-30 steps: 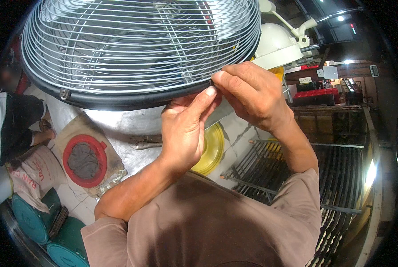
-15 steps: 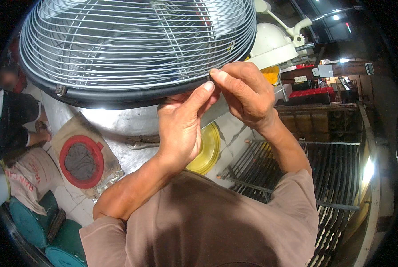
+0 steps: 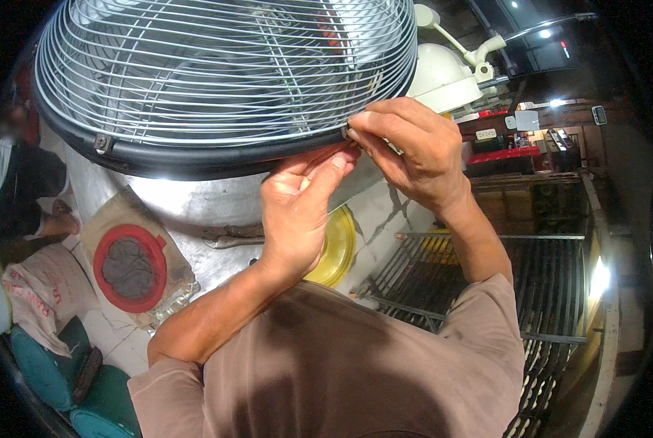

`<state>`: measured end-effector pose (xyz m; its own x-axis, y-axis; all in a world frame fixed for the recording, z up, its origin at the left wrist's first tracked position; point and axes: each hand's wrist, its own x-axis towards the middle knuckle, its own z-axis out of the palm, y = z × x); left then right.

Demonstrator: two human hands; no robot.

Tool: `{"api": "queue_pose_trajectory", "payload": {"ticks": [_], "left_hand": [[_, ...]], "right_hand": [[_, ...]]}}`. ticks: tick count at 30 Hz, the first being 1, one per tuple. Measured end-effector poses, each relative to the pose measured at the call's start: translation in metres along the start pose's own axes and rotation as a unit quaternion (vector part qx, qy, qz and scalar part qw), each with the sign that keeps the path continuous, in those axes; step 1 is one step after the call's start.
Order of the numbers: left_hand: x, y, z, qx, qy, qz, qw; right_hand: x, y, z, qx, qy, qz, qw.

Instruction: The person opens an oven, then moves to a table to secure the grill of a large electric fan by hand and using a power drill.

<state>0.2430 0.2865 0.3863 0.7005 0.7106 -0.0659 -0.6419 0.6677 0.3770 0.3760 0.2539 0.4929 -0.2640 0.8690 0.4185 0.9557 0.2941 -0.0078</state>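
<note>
A large wire fan guard with a thick black rim fills the upper left. At the right part of its near rim both my hands work close together. My left hand is closed under the rim, its thumb against its bent fingers; what these hold, if anything, is hidden. Thumb and forefinger of my right hand pinch at the rim's edge, on something too small to make out. A small metal clip sits farther left on the same rim.
Below the guard is a shiny metal surface. Lower left are a red ring with grey cloth inside, a sack and teal containers. A yellow round lid and a black slatted rack lie right. Another person is far left.
My right hand has shifted slightly right and down along the rim, its fingers bunched closer at the edge. My left thumb has dropped a little. The guard appears tilted slightly differently.
</note>
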Motion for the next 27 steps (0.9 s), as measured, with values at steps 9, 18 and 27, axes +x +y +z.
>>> {"api": "queue_pose_trajectory", "payload": {"ticks": [9,18,27], "left_hand": [[0.002,0.002,-0.002,-0.043,0.005,-0.043,0.998],[0.003,-0.001,0.0,-0.092,0.027,-0.052,0.994],[0.004,-0.001,-0.001,-0.086,-0.001,-0.03,0.996]], "right_hand": [[-0.003,0.003,0.006,-0.049,0.014,-0.07,0.996],[-0.012,0.0,0.017,-0.063,0.04,-0.044,0.996],[0.004,-0.007,0.001,-0.067,-0.021,-0.032,0.997]]}}
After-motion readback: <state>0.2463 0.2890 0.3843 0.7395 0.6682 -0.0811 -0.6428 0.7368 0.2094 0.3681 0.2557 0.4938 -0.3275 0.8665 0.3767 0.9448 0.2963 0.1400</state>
